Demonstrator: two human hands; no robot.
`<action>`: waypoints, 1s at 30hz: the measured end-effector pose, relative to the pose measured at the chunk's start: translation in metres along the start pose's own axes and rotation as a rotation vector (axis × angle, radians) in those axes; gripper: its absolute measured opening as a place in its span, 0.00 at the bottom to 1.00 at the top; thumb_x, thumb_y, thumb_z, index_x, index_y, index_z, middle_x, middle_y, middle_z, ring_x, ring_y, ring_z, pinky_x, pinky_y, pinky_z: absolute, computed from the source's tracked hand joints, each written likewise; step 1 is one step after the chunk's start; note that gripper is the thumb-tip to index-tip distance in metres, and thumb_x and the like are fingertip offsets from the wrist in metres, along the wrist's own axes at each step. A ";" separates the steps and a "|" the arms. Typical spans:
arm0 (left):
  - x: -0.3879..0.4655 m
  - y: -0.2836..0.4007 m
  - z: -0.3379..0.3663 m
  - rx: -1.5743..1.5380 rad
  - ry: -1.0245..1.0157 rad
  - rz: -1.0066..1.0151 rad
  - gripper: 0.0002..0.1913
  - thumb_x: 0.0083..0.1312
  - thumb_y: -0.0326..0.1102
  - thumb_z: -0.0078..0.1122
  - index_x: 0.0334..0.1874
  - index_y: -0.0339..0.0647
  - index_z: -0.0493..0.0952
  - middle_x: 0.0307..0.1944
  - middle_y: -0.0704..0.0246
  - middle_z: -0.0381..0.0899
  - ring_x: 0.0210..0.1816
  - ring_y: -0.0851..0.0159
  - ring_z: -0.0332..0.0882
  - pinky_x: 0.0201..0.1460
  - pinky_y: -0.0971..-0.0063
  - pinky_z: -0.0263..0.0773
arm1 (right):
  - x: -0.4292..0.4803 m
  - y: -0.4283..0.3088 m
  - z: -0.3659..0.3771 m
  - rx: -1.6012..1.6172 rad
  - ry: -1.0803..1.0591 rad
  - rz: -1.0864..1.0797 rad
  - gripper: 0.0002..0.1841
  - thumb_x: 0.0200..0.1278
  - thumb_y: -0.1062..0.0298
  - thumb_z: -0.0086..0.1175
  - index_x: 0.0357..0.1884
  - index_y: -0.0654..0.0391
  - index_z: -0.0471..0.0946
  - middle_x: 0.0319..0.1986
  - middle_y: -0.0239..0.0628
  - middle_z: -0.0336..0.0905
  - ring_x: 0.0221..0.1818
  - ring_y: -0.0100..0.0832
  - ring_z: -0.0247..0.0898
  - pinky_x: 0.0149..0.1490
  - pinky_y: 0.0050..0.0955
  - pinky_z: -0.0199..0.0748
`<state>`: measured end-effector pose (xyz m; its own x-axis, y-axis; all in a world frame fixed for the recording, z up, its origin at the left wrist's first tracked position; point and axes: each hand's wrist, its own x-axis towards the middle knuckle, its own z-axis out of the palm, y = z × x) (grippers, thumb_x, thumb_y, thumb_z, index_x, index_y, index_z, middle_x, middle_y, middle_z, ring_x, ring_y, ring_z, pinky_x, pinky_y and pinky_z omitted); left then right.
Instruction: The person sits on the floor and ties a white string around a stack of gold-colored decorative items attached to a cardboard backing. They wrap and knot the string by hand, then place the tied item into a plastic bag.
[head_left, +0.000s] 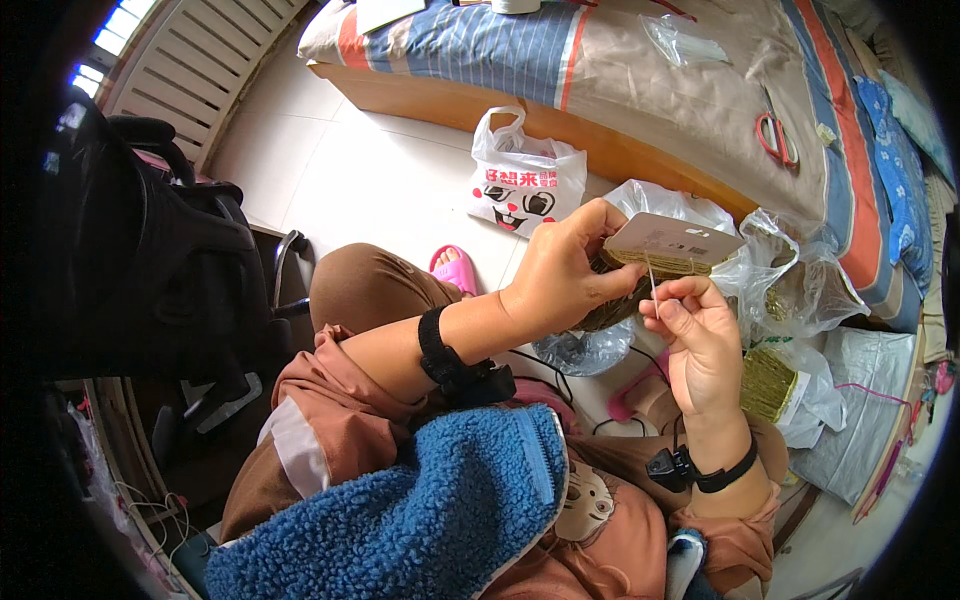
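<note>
My left hand (559, 266) grips a bundle of thin olive-gold strands (660, 260) topped by a pale cardboard header card (675, 236) with a hang hole and small print. Its thumb lies on the strands just below the card. To the right of it, my right hand (694, 322) pinches a thin white plastic strip (652, 289) between thumb and fingers; the strip's upper end reaches the card's lower edge. Whether it is fastened there I cannot tell. Part of the bundle is hidden behind my left hand.
Red-handled scissors (778, 142) and a clear plastic packet (682, 41) lie on the bed. A printed white carrier bag (529, 176) stands on the floor. Clear plastic bags (795, 274) and another golden bundle (770, 382) are at the right. A black chair (150, 247) stands left; blue fleece (420, 502) covers my lap.
</note>
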<state>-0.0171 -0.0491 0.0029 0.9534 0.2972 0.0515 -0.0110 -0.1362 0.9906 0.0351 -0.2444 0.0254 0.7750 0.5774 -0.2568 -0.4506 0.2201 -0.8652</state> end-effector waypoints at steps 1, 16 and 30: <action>-0.001 0.000 0.001 0.011 -0.002 0.000 0.15 0.65 0.25 0.74 0.47 0.33 0.75 0.39 0.70 0.84 0.42 0.77 0.81 0.46 0.79 0.80 | 0.000 0.000 -0.001 0.009 0.011 0.063 0.07 0.77 0.70 0.57 0.50 0.61 0.77 0.41 0.38 0.84 0.45 0.34 0.85 0.47 0.26 0.81; -0.008 0.000 0.007 0.202 0.004 0.217 0.18 0.62 0.27 0.77 0.48 0.36 0.74 0.42 0.64 0.87 0.44 0.70 0.88 0.46 0.75 0.84 | 0.002 0.003 0.003 0.113 0.005 0.327 0.10 0.80 0.63 0.54 0.51 0.59 0.79 0.43 0.39 0.86 0.42 0.30 0.84 0.38 0.19 0.72; -0.010 0.000 0.012 0.161 -0.001 0.408 0.29 0.65 0.21 0.70 0.64 0.37 0.63 0.58 0.49 0.79 0.53 0.54 0.86 0.55 0.62 0.82 | 0.004 0.002 -0.008 0.157 0.020 0.244 0.07 0.75 0.68 0.58 0.43 0.60 0.82 0.37 0.38 0.87 0.37 0.27 0.82 0.39 0.20 0.71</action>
<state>-0.0226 -0.0630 0.0006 0.8808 0.1877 0.4347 -0.3400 -0.3882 0.8565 0.0408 -0.2485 0.0192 0.6430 0.6130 -0.4591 -0.6869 0.1964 -0.6998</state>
